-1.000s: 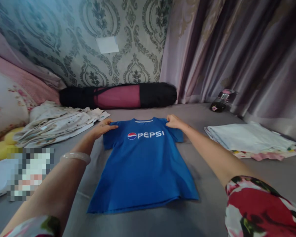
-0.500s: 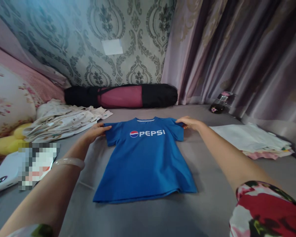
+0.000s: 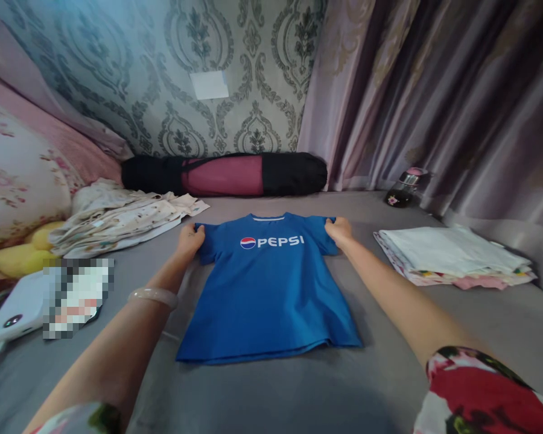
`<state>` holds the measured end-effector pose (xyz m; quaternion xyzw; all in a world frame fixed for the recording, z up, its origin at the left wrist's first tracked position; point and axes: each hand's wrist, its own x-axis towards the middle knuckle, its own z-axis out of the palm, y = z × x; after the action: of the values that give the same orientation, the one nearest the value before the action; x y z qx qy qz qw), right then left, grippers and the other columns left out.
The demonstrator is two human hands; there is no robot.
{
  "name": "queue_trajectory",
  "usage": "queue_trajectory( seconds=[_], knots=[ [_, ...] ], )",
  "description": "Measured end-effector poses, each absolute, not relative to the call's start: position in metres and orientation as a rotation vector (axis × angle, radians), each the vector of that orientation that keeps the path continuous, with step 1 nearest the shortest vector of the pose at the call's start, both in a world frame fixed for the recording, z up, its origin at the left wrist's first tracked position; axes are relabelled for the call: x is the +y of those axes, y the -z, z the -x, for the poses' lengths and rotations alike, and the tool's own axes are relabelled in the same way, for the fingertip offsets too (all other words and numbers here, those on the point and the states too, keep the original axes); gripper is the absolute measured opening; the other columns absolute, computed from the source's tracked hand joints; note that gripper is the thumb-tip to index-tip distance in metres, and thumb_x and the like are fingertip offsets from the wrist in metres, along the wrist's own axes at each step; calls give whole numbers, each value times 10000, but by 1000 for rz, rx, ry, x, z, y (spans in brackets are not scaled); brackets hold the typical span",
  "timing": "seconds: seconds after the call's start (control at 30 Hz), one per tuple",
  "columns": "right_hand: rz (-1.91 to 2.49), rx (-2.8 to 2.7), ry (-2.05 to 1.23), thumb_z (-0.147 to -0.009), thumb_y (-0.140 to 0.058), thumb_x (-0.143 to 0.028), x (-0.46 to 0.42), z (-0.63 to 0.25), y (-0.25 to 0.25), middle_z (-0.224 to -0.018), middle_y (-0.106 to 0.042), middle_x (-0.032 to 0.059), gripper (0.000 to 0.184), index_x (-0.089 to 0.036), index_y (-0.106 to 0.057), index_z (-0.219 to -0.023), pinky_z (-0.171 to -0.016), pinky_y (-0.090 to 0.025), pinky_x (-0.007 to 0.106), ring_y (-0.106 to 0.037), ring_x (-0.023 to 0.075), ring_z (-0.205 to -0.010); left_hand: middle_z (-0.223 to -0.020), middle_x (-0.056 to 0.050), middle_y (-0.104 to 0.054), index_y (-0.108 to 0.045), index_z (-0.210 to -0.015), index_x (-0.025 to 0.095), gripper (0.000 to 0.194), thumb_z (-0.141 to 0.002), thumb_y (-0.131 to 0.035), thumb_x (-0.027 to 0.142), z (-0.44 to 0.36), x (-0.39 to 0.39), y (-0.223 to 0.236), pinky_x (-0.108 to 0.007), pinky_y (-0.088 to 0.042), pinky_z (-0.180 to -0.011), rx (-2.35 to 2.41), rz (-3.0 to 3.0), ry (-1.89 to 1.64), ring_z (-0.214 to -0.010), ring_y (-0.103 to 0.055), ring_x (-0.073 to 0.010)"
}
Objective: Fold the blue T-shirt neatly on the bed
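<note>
A blue T-shirt (image 3: 271,295) with a white PEPSI print and a round logo lies spread flat, front up, its collar pointing away from me. My left hand (image 3: 192,239) grips the edge of its left-side sleeve between thumb and fingers. On the other side, my right hand (image 3: 339,231) pinches the end of the opposite sleeve, thumb on top. Both arms reach forward, one on each side of the shirt. The hem is nearest me, with a small ripple near its right corner.
Folded clothes (image 3: 452,250) are stacked on the grey sheet (image 3: 262,398) at right. Patterned clothes (image 3: 117,217) lie at left, near a yellow plush (image 3: 20,259), a white device (image 3: 20,307) and a blurred-out item. Behind are a black-and-pink rolled bag (image 3: 224,175) and a bottle (image 3: 402,188).
Both hands have changed their hold on the sleeve ends, fingers now curled in more tightly. The right hand sits slightly lower. The shirt stays spread in nearly the same place; the view shifted slightly.
</note>
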<state>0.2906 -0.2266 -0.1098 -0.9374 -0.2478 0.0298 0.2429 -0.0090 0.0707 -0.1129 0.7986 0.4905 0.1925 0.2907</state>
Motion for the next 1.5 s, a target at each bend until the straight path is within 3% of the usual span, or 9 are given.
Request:
queue_trajectory(
  seconds=[0.17,0.33,0.6,0.73,0.93,1.03,1.27,1.4,1.5],
  knots=[
    [2746,-592,160,-992,-237,-275,-233,-269,109,-1138,-647,202,415,-161,-516,-1278,-780,-485,378,-659,287,-982,-1033,-254,-649,-519,-1138,127,324,-934,-313,273,6,50,113,-445,-453,-775,1447,-2400,-463,-1014,-620,-395],
    [2855,-633,212,-995,-230,-256,-238,-273,111,-1159,-632,217,413,-122,-525,-1251,-797,-474,392,-658,301,-988,-1033,-246,-660,-508,-1179,149,384,-964,-240,320,10,46,116,-460,-466,-752,1482,-2612,-324,-973,-646,-394],
    [2930,-537,149,-926,-301,-144,-238,-282,110,-1184,-594,256,424,-79,-566,-1251,-800,-475,415,-642,314,-1009,-1122,-245,-622,-498,-1176,121,335,-954,-338,316,15,53,111,-466,-475,-801,1525,-2625,-243,-1032,-617,-388],
    [2903,-855,422,-910,-282,-91,-233,-270,102,-1253,-553,274,434,-55,-582,-1222,-914,-406,466,-555,342,-1137,-1262,-275,-520,-456,-1255,74,386,-907,-441,240,9,46,103,-464,-454,-898,1484,-2801,-462,-1160,-537,-377],
    [2627,-1476,31,-990,-203,-383,-199,-238,107,-1556,-294,128,571,-108,-346,-1470,-1144,-206,422,-250,254,-1427,-1486,-144,-408,-378,-1419,135,506,-972,-322,365,-21,30,108,-416,-281,-1130,738,-3009,-192,-1378,-362,-272],
    [2657,-1463,-146,-976,-159,-495,-190,-234,119,-1595,-190,81,654,-144,-248,-1521,-1179,-98,461,-130,241,-1466,-1561,-107,-291,-320,-1477,157,604,-979,-228,487,-25,27,119,-457,-177,-1173,719,-2963,-53,-1454,-208,-272],
    [2640,-1430,-130,-978,-162,-506,-191,-237,129,-1594,-190,74,640,-182,-258,-1521,-1177,-83,491,-129,242,-1466,-1584,-81,-234,-271,-1506,182,645,-976,-153,530,-23,32,129,-463,-147,-1179,811,-2913,14,-1466,-166,-256],
    [2508,-1412,-206,-981,-271,-468,-192,-239,123,-1581,-228,99,598,-161,-328,-1492,-1177,-67,503,-146,248,-1463,-1546,-130,-313,-357,-1456,165,598,-985,-193,495,-23,23,124,-476,-220,-1148,827,-3041,-43,-1427,-269,-283],
    [2266,-1264,-245,-978,-338,-396,-201,-248,118,-1522,-369,101,521,-169,-413,-1441,-1167,-197,446,-307,218,-1413,-1461,-191,-414,-468,-1350,117,531,-985,-266,446,-18,7,117,-465,-296,-1099,842,-3170,-189,-1347,-386,-308]
  ],
)
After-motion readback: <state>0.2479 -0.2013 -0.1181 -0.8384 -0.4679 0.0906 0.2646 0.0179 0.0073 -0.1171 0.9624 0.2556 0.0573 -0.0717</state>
